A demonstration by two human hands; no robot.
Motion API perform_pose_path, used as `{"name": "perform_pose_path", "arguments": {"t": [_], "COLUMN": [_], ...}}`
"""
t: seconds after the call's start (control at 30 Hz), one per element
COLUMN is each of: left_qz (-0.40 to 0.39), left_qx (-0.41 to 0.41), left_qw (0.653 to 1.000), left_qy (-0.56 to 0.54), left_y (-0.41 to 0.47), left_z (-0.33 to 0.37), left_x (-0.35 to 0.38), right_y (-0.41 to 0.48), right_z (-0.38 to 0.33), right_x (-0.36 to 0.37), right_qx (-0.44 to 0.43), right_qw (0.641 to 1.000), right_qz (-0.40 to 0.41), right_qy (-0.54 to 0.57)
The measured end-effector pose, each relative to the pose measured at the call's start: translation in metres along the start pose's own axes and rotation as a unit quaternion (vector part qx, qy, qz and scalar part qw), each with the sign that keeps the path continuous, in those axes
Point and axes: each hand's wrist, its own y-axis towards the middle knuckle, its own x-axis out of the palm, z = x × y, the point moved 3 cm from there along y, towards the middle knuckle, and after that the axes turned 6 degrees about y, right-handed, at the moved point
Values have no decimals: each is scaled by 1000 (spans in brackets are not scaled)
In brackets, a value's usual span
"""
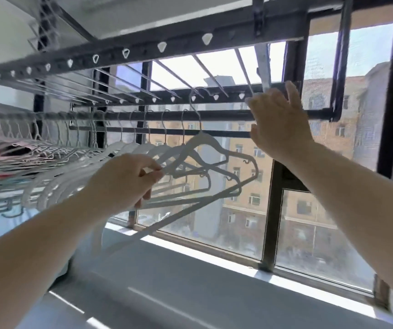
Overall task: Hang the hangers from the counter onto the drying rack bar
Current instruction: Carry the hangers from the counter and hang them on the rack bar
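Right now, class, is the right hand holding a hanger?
No: the right hand is up at the rack bar with spread fingers, while the left hand grips the hanger.

Dark metal drying rack bar (226, 114) crowded by white plastic hangers (129, 148) at left; bare stretch left free between last hook and right hand (279, 122).

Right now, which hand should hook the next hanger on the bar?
Probably the left hand: it already pinches the white hangers just under the drying rack bar. The right hand is open, holds no hanger, and rests up by the rack's end.
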Motion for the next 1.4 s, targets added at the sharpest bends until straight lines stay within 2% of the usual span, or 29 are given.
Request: {"name": "perform_pose_path", "arguments": {"t": [0.1, 0.17, 0.33, 0.67, 0.93, 1.03, 1.17, 1.27, 1.4], "left_qz": [-7, -12, -19, -21, -30, -6, 55, 99, 56], "left_qx": [-2, -8, -12, -17, -4, -1, 47, 133, 206], "left_qw": [1000, 1000, 1000, 1000, 999, 999, 994, 982, 976], "left_qy": [-4, -5, -2, -14, 13, 51, 80, 91, 32], "left_y": [16, 23, 30, 28, 25, 21, 14, 6, -6], "left_z": [6, 7, 1, -5, 7, 11, 23, 45, 78], "left_x": [10, 19, 37, 48, 49, 43, 38, 38, 63], "right_y": [11, 12, 5, -1, -4, -9, -21, -35, -63], "right_z": [10, 11, 11, 11, 10, 11, 15, 22, 38], "right_x": [-1, 0, 2, 6, 3, 1, -2, -5, -6], "right_qx": [28, 31, 34, 48, 58, 59, 65, 72, 70], "right_qw": [997, 996, 998, 996, 995, 996, 997, 997, 997], "right_qz": [-68, -85, -60, -70, -86, -69, -26, -2, -22], "right_qy": [-18, -22, 1, 2, 12, 27, 37, 33, 12]}}
